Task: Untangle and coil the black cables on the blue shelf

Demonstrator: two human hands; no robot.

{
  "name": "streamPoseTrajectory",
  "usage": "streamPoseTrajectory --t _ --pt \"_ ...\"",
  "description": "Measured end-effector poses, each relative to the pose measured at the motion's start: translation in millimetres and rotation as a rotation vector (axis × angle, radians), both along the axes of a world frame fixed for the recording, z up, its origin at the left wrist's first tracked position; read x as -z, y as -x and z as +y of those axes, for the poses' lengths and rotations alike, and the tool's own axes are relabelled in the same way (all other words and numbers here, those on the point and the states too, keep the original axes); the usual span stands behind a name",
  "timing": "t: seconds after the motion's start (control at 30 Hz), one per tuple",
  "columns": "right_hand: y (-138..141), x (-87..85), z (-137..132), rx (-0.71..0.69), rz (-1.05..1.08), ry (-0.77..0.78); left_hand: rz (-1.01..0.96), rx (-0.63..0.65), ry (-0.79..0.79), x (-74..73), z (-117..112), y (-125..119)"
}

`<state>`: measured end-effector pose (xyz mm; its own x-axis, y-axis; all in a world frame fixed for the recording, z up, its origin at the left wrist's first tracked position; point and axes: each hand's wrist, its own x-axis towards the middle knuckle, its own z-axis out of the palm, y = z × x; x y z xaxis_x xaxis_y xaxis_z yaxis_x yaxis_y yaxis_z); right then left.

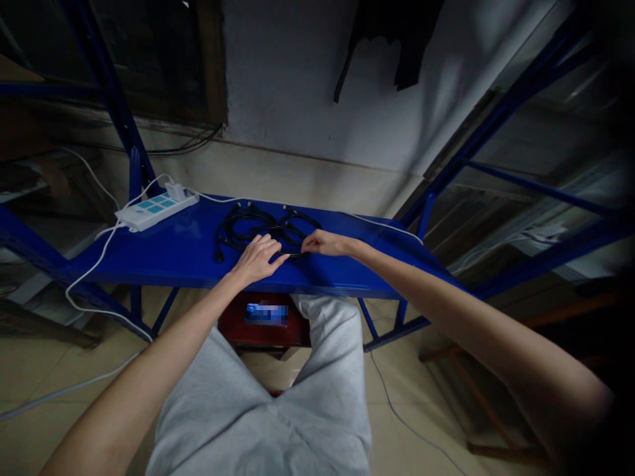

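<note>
A black cable (253, 215) lies in loose loops on a blue shelf (173, 254), several small metal-tipped plugs at the far side of the loops. My left hand (258, 258) rests over the near left part of the coil, with bent fingers and the thumb reaching along a strand it appears to hold. To its right, my right hand (325, 242) pinches the same near strand between thumb and fingertips. A short piece of cable runs between the two hands, close to the shelf surface. My fingers hide part of the loops.
A white power strip (157, 208) with a plugged-in adapter sits at the shelf's left end. Its white cord (82, 284) hangs past the edge. Blue posts (426, 215) frame the shelf. Below, a dark red stool (233, 330) carries a blurred-out device (266, 314).
</note>
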<state>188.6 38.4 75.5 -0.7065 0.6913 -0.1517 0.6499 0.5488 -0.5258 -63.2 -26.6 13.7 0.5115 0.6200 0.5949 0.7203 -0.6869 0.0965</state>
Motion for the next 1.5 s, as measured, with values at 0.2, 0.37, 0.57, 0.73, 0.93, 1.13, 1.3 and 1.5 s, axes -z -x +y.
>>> streamPoseTrajectory --t 0.2,0.37,0.57,0.73,0.93,1.13,1.3,1.5 --pt "-3.9 2.5 -32.5 -0.068 -0.085 -0.174 -0.024 -0.005 -0.026 0.5 0.9 3.0" --pt "5.8 15.8 -56.0 0.006 -0.222 -0.473 0.018 -0.004 -0.051 0.8 1.5 4.2" --pt "20.4 13.9 -69.1 0.043 -0.265 -0.763 0.092 0.019 -0.167 -8.9 11.1 19.4" --pt "8.0 16.2 -65.4 0.039 -0.170 -1.016 0.186 0.118 -0.310 -37.0 28.9 21.6" --pt "-13.5 31.6 -64.7 0.029 -0.195 -1.129 0.344 0.235 -0.285 -41.1 40.1 6.9" --pt "-0.9 54.2 -63.5 -0.037 -0.300 -1.005 0.458 0.204 -0.134 -8.9 44.0 18.2" --pt "14.7 65.8 -58.9 -0.012 -0.186 -0.946 0.469 0.150 -0.067 0.2 41.1 39.4" --pt "29.1 70.5 -47.1 0.092 0.025 -0.787 0.366 0.133 -0.032 -2.1 18.8 23.1"
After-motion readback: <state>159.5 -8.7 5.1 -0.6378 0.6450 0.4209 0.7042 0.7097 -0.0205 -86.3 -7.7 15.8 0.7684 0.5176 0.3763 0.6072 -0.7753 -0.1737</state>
